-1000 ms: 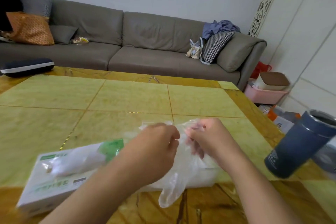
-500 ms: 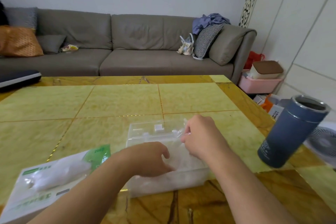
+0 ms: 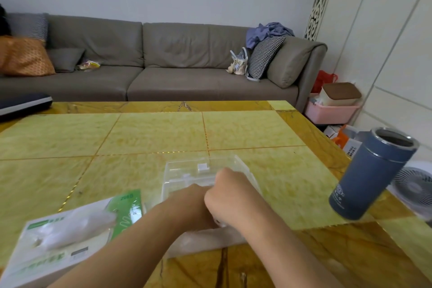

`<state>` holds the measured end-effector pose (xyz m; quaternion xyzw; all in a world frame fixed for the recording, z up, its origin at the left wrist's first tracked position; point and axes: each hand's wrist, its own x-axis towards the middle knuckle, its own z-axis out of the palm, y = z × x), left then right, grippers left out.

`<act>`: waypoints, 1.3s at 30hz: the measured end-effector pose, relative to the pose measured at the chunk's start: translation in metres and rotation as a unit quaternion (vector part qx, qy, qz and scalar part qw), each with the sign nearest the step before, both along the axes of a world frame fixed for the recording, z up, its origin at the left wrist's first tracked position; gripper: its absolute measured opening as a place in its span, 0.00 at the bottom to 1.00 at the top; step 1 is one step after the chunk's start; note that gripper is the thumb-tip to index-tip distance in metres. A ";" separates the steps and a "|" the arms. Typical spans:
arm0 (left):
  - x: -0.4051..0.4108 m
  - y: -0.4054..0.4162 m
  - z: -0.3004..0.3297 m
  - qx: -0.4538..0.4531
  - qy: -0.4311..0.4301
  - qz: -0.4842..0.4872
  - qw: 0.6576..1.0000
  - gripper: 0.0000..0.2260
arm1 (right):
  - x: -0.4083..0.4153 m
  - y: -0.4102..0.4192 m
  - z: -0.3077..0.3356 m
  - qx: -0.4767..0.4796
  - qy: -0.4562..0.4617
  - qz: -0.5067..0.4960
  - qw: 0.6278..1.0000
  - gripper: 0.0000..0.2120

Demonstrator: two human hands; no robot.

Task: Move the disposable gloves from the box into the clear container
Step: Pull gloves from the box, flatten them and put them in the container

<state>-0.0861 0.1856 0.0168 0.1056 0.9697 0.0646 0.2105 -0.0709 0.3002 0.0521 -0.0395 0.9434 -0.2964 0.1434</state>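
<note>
Both my hands have sunk deeper into the clear container, left hand and right hand curled, fingers hidden so I cannot tell what they hold; packing gloves down seems underway, then back to the glove box beside it.

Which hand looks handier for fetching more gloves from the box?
Probably the left hand. The box lies on its side of the table, with gloves poking out. The right hand would have to cross over from the container.
</note>
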 end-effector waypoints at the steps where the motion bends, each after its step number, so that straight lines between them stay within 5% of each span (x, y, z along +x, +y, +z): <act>1: -0.001 -0.001 -0.001 0.006 0.000 -0.009 1.000 0.08 | -0.004 0.001 -0.005 0.018 -0.035 0.003 0.999 0.06; 7: 0.001 -0.004 0.002 0.007 -0.010 -0.028 1.000 0.16 | -0.022 0.004 -0.018 0.162 -0.110 0.070 0.978 0.05; 11: -0.001 -0.011 0.002 0.011 -0.031 -0.033 0.999 0.16 | -0.024 0.001 -0.018 0.213 -0.122 0.089 0.965 0.17; 15: -0.007 -0.017 0.004 0.065 -0.065 -0.013 0.996 0.16 | -0.026 -0.002 -0.022 0.230 -0.140 0.109 0.957 0.19; 19: -0.003 -0.012 0.002 0.170 0.005 0.071 0.983 0.14 | -0.032 -0.003 -0.028 0.232 -0.157 0.106 0.954 0.25; 24: 0.001 -0.004 -0.006 0.130 -0.104 0.114 0.979 0.13 | -0.031 -0.004 -0.030 0.254 -0.166 0.082 0.949 0.34; 33: 0.008 0.004 0.020 -0.007 -0.135 0.040 0.990 0.22 | -0.029 -0.003 -0.037 0.241 -0.125 0.053 0.961 0.22; 39: 0.020 -0.006 0.015 0.079 -0.079 0.047 0.993 0.15 | -0.022 0.001 -0.038 0.228 0.014 0.038 0.973 0.05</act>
